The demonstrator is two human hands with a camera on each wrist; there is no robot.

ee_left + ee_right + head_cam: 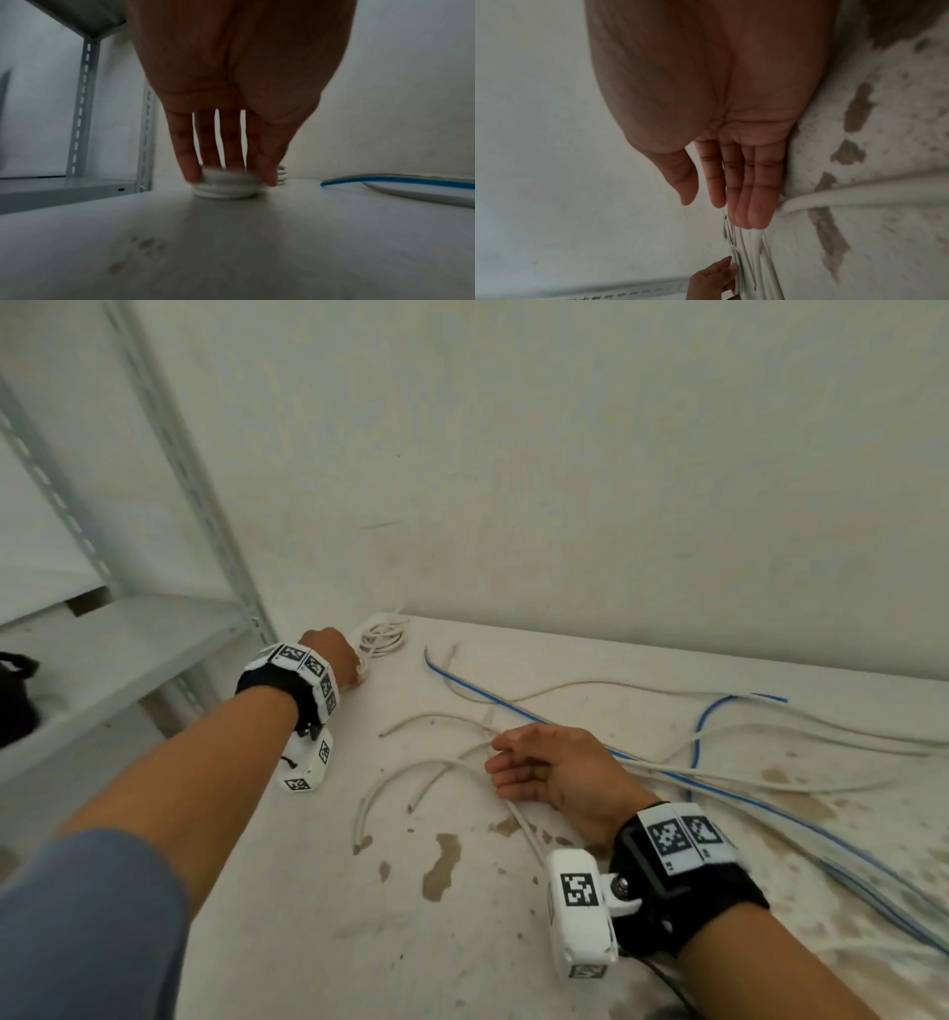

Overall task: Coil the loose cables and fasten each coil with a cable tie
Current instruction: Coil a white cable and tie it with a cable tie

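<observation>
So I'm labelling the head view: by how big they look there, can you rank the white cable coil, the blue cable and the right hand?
1. Blue cable, which spans the most of the picture, running across the table.
2. Right hand, lying open; it looks enlarged by nearness to the camera.
3. White cable coil, far off by the left hand.

blurred white coil (225,185) under the left hand (231,101), blue cable (770,814) cut off at right edge
</observation>
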